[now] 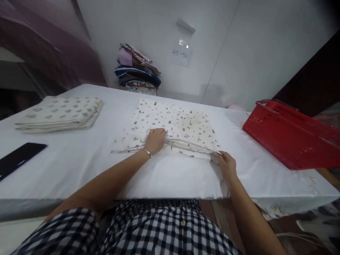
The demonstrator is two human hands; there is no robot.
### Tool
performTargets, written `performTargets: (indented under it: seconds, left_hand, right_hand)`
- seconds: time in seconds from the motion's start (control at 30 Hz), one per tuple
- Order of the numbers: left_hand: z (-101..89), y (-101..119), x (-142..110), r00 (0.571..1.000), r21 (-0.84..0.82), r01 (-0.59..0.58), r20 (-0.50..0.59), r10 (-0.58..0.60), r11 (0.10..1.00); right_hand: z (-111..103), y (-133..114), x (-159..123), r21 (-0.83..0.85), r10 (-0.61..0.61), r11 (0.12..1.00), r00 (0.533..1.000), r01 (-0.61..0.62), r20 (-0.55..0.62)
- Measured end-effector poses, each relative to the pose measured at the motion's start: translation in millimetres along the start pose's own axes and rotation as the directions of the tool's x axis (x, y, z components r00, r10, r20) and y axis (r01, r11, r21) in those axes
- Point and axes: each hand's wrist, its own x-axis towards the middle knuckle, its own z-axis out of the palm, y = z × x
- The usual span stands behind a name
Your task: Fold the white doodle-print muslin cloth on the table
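A white cloth [170, 120] with small brown and grey printed figures lies folded in layers in front of me. My left hand [156, 140] is at the middle of its near edge, fingers curled over the layers; the fingertips are partly hidden. At the near right corner, my right hand [227, 164] pinches the edge between thumb and fingers. Between the two hands the layers gape a little along the near side.
A folded cloth with grey-brown spots [61, 111] and a dark phone [20, 157] lie on the left of the white-covered table [170, 180]. A red plastic basket [292, 138] stands tilted at right. Folded fabrics [138, 71] are stacked against the wall.
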Motion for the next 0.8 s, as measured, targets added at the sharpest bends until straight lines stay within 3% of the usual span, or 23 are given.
performTargets:
  seconds: [0.1,0.23,0.43,0.57,0.8]
  left_hand:
    - [4.5,15,-19,0.980,0.004,-0.200,-0.021,0.200,0.980]
    - [16.9,32,-38,0.907,-0.023,-0.418,0.055,0.419,0.908]
    - [23.9,41,-20,0.924,-0.057,-0.319,0.202,0.324,0.946]
    - [19.4,49,-12,0.899,-0.002,-0.329,0.306,0.314,0.944]
    - [10.3,51,-8,0.887,0.038,-0.361,0.322,0.331,0.932]
  right_hand:
    - [-1,-3,7,0.033,0.105,0.994,0.994,-0.106,0.041]
    - [-3,-10,15,0.017,0.139,0.990,0.988,-0.141,0.064]
    - [-1,-12,22,0.070,0.174,0.981,0.983,-0.179,0.065]
    - [-2,-11,21,0.090,0.150,0.983,0.985,-0.158,0.089]
    - [-6,-8,17,0.067,0.134,0.987,0.980,-0.145,0.150]
